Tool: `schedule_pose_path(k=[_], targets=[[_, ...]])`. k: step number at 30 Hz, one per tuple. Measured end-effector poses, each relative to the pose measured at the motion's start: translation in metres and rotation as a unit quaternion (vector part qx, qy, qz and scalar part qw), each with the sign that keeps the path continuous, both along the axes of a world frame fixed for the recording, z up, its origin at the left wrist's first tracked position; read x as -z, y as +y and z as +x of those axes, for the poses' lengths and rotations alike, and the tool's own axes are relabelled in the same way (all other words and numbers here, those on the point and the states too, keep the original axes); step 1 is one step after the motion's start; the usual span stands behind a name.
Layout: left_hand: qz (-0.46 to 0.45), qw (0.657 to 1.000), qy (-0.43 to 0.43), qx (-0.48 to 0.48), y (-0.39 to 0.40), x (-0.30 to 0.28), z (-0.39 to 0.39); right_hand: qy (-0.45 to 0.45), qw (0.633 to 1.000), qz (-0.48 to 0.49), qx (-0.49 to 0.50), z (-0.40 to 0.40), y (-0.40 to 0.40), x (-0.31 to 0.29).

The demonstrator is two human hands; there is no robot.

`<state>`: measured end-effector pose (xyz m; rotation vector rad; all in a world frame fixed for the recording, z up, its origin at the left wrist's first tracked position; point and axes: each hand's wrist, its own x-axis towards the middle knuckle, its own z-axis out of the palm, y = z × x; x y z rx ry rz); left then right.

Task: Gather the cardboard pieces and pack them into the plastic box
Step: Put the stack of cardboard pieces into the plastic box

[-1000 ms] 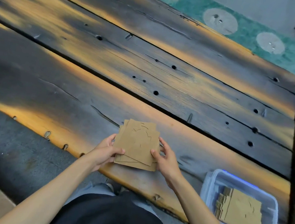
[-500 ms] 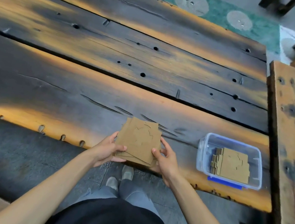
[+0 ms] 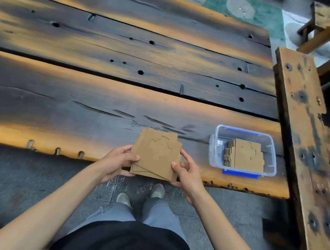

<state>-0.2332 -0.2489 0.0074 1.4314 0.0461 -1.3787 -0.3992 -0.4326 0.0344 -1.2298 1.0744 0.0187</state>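
Cardboard stack (image 3: 156, 155), loosely fanned, clamped at frame centre between left hand (image 3: 117, 161) and right hand (image 3: 187, 172); box (image 3: 272, 156) at right holds more pieces (image 3: 243, 157), perhaps a dozen.

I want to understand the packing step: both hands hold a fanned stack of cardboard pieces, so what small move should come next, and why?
Probably square the cardboard pieces between the left hand and right hand first. Their edges are fanned out of line, and the plastic box to the right already holds a neat stack, leaving limited room beside it.
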Motion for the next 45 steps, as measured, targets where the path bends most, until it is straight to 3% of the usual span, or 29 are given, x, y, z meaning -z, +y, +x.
schedule_pose_path(k=[12, 24, 34, 45], targets=[[-0.013, 0.999, -0.032, -0.033, -0.1, -0.012, -0.042, 0.005, 0.996, -0.067, 0.05, -0.064, -0.089, -0.011], [0.025, 0.996, -0.087, 0.002, -0.27, -0.021, -0.126, 0.142, 0.981, -0.133, 0.006, -0.133, -0.255, -0.021], [0.118, 0.984, -0.124, 0.051, -0.352, 0.0, -0.137, 0.224, 0.948, -0.2, -0.106, -0.128, -0.337, -0.005], [0.171, 0.967, -0.177, 0.068, -0.367, 0.028, -0.148, 0.31, 0.876, -0.315, -0.194, -0.115, -0.345, 0.007]])
